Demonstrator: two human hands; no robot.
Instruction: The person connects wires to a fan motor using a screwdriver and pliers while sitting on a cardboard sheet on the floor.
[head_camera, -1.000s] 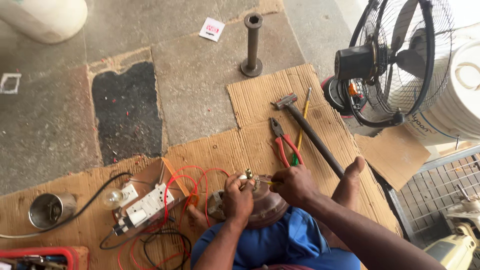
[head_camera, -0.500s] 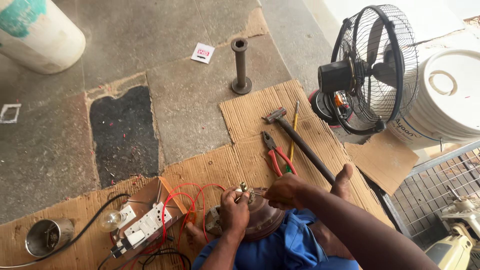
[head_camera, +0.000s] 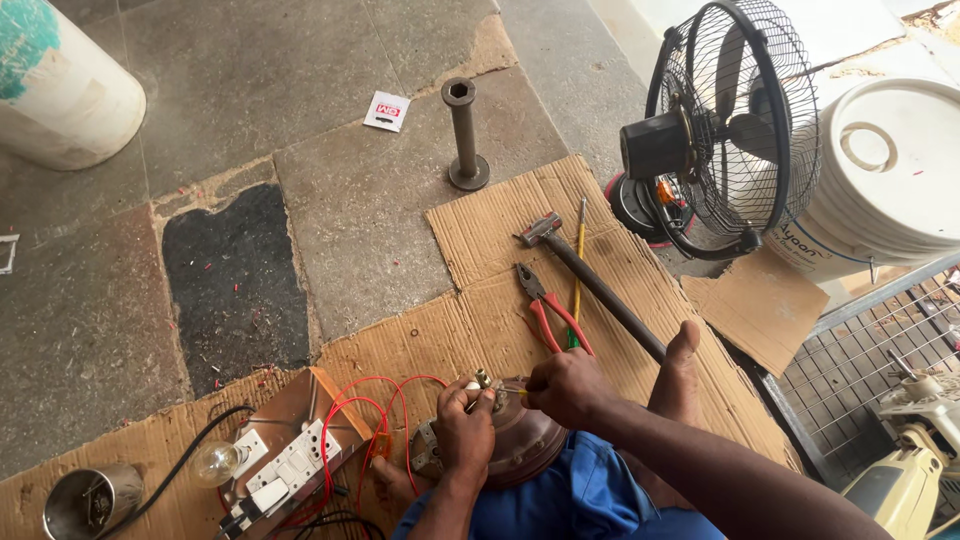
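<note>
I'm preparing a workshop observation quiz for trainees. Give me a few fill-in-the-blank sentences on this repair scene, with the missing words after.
1. Both hands, the left hand and right hand, work on a round brown ____ on the lap.
2. The pliers on the cardboard have ____ handles.
3. The hammer lies beside a ____ screwdriver.
4. A clear ____ sits on the switch board.

Missing words: motor; red; yellow; bulb

Grey stone floor (head_camera: 330, 100), flattened cardboard (head_camera: 480, 230), daylight, 1 dark patch (head_camera: 235, 280).
</note>
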